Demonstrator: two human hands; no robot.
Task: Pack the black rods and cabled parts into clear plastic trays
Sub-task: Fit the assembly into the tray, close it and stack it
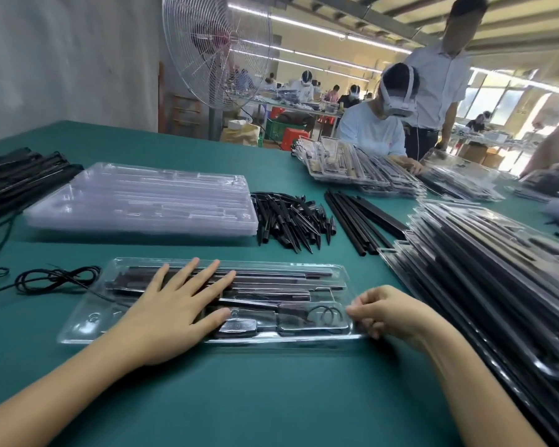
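Note:
A clear plastic tray [84,321] lies on the green table in front of me, filled with black rods [278,277] and a coiled cable [328,314]. My left hand [171,312] lies flat on the tray's middle, fingers spread and straight. My right hand [391,317] is at the tray's right end, its curled fingers pinching the tray's rim. A loose black cable [55,279] lies on the table just left of the tray.
A stack of empty clear trays [142,201] sits behind. To its right lie a heap of black pointed spikes [291,221] and long black rods [359,217]. Packed trays [484,262] pile up at right. More black rods [20,179] lie far left. People work across the table.

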